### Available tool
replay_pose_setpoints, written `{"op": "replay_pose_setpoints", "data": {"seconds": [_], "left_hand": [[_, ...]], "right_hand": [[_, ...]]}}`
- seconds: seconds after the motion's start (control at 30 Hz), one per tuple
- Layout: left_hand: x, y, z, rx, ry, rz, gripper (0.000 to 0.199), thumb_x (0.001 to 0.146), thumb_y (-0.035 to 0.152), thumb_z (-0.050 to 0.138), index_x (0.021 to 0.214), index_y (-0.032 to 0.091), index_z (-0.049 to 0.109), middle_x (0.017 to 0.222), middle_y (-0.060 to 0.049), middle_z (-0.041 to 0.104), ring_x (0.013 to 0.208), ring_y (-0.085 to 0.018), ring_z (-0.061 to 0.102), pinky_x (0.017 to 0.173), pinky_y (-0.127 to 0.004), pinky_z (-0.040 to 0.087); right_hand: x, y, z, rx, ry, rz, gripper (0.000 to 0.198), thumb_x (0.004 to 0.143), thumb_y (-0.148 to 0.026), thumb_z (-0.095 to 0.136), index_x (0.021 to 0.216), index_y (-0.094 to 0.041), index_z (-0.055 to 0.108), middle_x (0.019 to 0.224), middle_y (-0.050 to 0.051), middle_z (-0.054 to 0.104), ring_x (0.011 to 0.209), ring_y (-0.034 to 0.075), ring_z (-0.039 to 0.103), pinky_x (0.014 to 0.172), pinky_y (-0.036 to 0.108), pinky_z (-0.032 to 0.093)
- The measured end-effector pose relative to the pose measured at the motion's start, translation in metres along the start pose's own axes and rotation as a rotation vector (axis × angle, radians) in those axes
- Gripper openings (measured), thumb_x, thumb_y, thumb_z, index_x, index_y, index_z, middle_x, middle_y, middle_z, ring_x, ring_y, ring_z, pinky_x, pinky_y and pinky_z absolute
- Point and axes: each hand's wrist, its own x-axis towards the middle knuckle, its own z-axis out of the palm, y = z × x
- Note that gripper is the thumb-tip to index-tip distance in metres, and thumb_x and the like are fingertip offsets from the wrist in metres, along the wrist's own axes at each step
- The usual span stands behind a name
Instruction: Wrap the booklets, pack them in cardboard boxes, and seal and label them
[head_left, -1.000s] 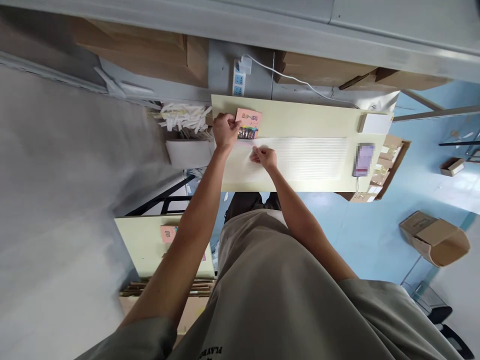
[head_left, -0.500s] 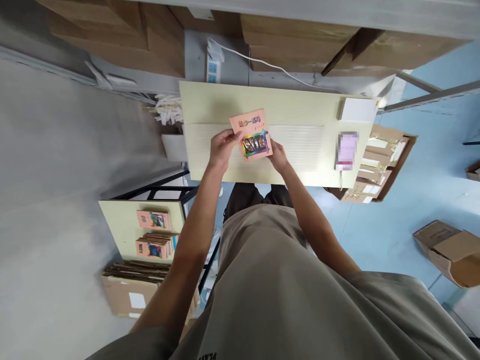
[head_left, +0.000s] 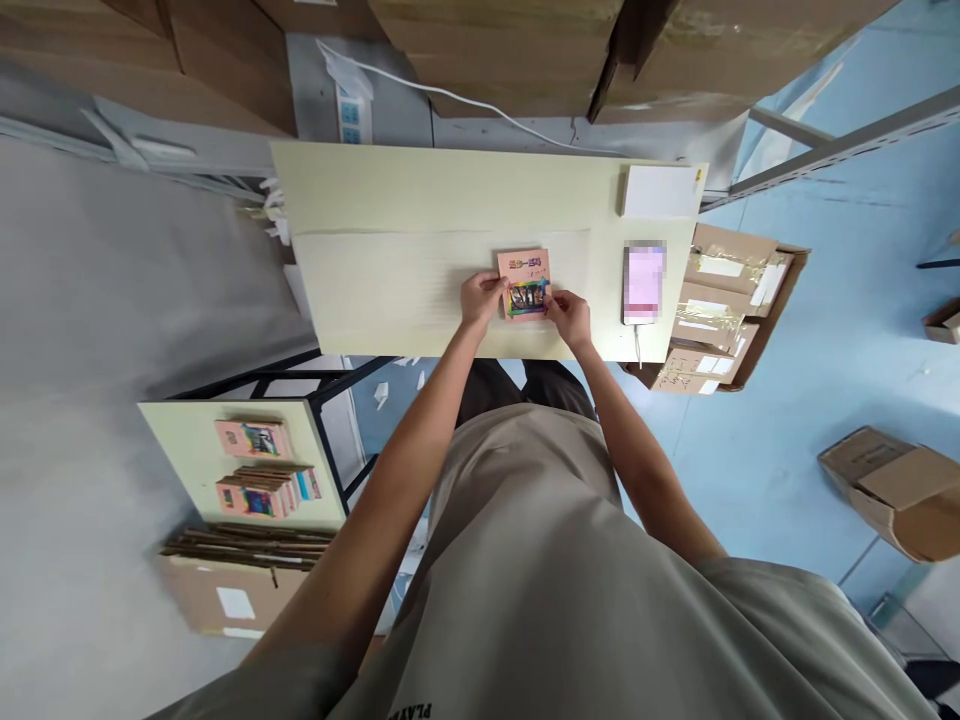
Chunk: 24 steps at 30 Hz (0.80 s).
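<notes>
A pink printed booklet (head_left: 525, 264), with a dark picture in a rainbow-coloured frame, is between my two hands over the cream table (head_left: 450, 190). My left hand (head_left: 481, 300) pinches its left edge. At its lower right edge, my right hand (head_left: 570, 316) grips it with thumb and fingers. A pale lined sheet (head_left: 390, 280) spreads over the table beneath the booklet and hands. Whether the booklet rests on the sheet or hovers just above it, I cannot tell.
To the right lie a phone (head_left: 643, 282) on a cable and a white box (head_left: 660, 190). Pink booklets (head_left: 255, 437) are stacked on a lower side table (head_left: 180, 430) at left. A carton (head_left: 780, 310) of smaller boxes stands right; a power strip (head_left: 352, 115) lies behind the table.
The booklet has turned from tilted to nearly straight and sits lower against the sheet. Both hands moved rightward over the table with it. The camera view has shifted too.
</notes>
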Motion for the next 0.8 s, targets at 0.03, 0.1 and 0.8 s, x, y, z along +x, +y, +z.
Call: {"op": "replay_pose_setpoints", "data": {"seconds": [0.03, 0.1, 0.8], "left_hand": [[0.001, -0.002, 0.001, 0.018, 0.012, 0.011, 0.018, 0.082, 0.024, 0.093, 0.090, 0.019, 0.079, 0.099, -0.010, 0.088, 0.105, -0.030, 0.085, 0.101, -0.041, 0.066], [0.001, -0.006, 0.000, 0.049, 0.035, 0.042, 0.016, 0.084, 0.025, 0.091, 0.092, 0.020, 0.078, 0.098, -0.009, 0.087, 0.104, -0.029, 0.084, 0.102, -0.042, 0.066], [0.011, -0.026, -0.004, 0.151, 0.119, 0.138, 0.024, 0.092, 0.040, 0.090, 0.103, 0.024, 0.076, 0.108, -0.010, 0.083, 0.112, -0.028, 0.080, 0.113, -0.044, 0.060]], "right_hand": [[0.000, 0.001, 0.000, -0.045, -0.006, -0.014, 0.037, 0.104, -0.059, 0.073, 0.098, -0.023, 0.079, 0.093, 0.009, 0.087, 0.093, 0.029, 0.082, 0.093, 0.041, 0.065], [-0.005, 0.002, -0.006, -0.123, -0.019, -0.049, 0.032, 0.108, -0.053, 0.069, 0.101, -0.024, 0.080, 0.100, 0.011, 0.089, 0.098, 0.030, 0.084, 0.098, 0.042, 0.064], [-0.064, -0.042, -0.009, -0.590, 0.136, -0.143, 0.026, 0.119, -0.041, 0.060, 0.103, -0.024, 0.072, 0.114, 0.009, 0.079, 0.104, 0.026, 0.075, 0.083, 0.033, 0.055]]}}
